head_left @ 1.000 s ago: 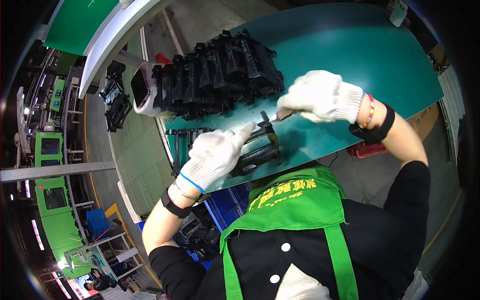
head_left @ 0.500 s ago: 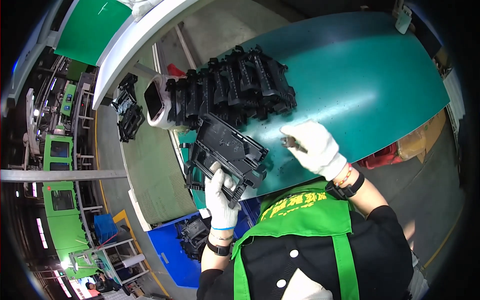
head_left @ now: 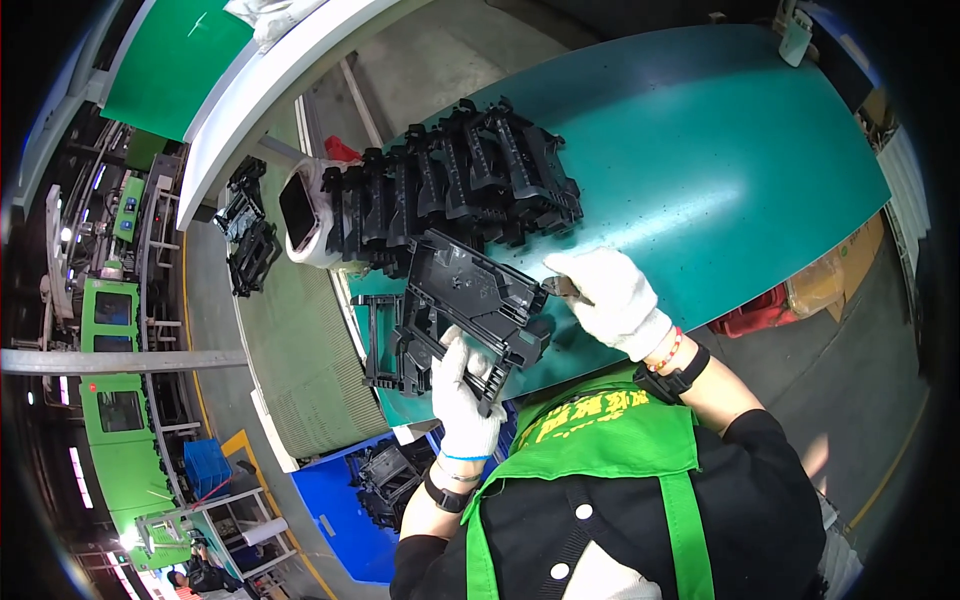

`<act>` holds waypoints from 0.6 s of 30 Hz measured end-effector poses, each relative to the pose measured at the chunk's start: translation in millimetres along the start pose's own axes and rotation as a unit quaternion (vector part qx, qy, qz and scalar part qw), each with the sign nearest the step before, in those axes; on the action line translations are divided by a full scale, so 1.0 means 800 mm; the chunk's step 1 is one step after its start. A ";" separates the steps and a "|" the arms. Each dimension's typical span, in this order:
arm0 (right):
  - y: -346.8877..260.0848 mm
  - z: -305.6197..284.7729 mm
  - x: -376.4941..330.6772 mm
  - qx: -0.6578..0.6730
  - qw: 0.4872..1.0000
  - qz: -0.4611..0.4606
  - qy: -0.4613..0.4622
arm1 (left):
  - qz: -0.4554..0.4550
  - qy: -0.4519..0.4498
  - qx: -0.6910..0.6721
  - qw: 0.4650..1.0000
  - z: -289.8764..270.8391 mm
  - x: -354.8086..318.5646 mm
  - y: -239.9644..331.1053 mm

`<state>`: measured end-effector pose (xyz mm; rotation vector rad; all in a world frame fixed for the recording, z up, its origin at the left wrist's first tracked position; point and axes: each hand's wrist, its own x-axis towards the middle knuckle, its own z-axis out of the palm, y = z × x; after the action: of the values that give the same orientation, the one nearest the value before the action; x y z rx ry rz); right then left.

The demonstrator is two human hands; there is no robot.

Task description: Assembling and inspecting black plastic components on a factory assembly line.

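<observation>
My left hand point(head_left: 467, 405), in a white glove, grips the near edge of a black plastic frame part point(head_left: 462, 282), which it holds tilted over the near left edge of the green table. My gloved right hand point(head_left: 612, 302) pinches a small, dark grey flat piece point(head_left: 562, 287) between thumb and fingers, close to the frame's right end. The exact kind of that piece is too small to tell. Left of the held frame, partly behind it, is more black framework point(head_left: 382, 345); whether it is a separate part I cannot tell.
A row of several similar black frames point(head_left: 450, 175) stands on the green table point(head_left: 690, 150). Beside it a phone point(head_left: 299, 212) rests on something white. More black parts lie on the conveyor point(head_left: 255, 240) and in a blue bin point(head_left: 340, 520). A white curved rail point(head_left: 240, 95) arches at upper left.
The held frame and my left hand have shifted slightly right. My right hand has come left, bringing the small piece up against or very near the frame's right end.
</observation>
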<state>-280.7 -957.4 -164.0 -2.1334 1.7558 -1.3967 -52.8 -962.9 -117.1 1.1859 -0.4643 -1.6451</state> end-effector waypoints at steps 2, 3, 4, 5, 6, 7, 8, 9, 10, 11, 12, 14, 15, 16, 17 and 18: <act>0.011 0.008 -0.009 0.024 0.998 0.049 0.008 | -0.005 -0.023 -0.002 1.000 -0.002 -0.001 -0.001; 0.016 0.012 -0.013 0.050 0.994 0.095 0.015 | -0.010 -0.024 -0.001 1.000 -0.006 0.000 -0.003; 0.021 0.012 -0.019 0.075 0.987 0.141 0.024 | 0.006 -0.042 0.024 0.999 -0.014 0.005 -0.006; 0.024 0.006 -0.026 0.072 0.987 0.145 0.023 | 0.022 -0.060 0.048 0.997 -0.022 0.010 -0.009; 0.027 0.000 -0.030 0.053 0.989 0.139 0.025 | 0.043 -0.069 0.067 0.994 -0.031 0.011 -0.014; 0.030 -0.008 -0.034 0.036 0.990 0.132 0.027 | 0.044 -0.061 0.062 0.995 -0.034 0.013 -0.018; 0.028 -0.016 -0.037 0.023 0.992 0.123 0.027 | 0.029 -0.082 0.128 0.988 -0.036 0.012 -0.018; 0.020 -0.025 -0.033 0.039 0.993 0.113 0.014 | 0.016 -0.094 0.192 0.977 -0.040 0.017 -0.015; 0.006 -0.043 -0.030 0.032 0.989 0.131 -0.063 | 0.001 -0.105 0.255 0.961 -0.046 0.021 -0.012; -0.006 -0.054 -0.028 0.023 0.980 0.144 -0.136 | 0.009 -0.085 0.251 0.964 -0.051 0.028 -0.015; -0.016 -0.059 -0.028 0.033 0.980 0.132 -0.143 | -0.023 -0.111 0.263 0.958 -0.051 0.036 -0.026; -0.033 -0.059 -0.031 0.111 0.969 0.055 -0.216 | -0.057 -0.142 0.277 0.949 -0.055 0.051 -0.053; -0.042 -0.056 -0.030 0.119 0.967 0.048 -0.219 | -0.060 -0.152 0.279 0.946 -0.054 0.058 -0.065; -0.051 -0.055 -0.029 0.106 0.965 0.022 -0.241 | -0.056 -0.143 0.279 0.948 -0.046 0.059 -0.074; -0.060 -0.052 -0.027 0.093 0.961 -0.005 -0.261 | -0.064 -0.146 0.297 0.941 -0.038 0.059 -0.082; -0.065 -0.052 -0.029 0.075 0.956 -0.029 -0.281 | -0.075 -0.153 0.315 0.934 -0.033 0.060 -0.086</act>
<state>-267.2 -900.6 -124.9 -2.2133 1.3334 -0.7760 -64.9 -970.5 -203.7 1.4490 -1.1909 -1.8903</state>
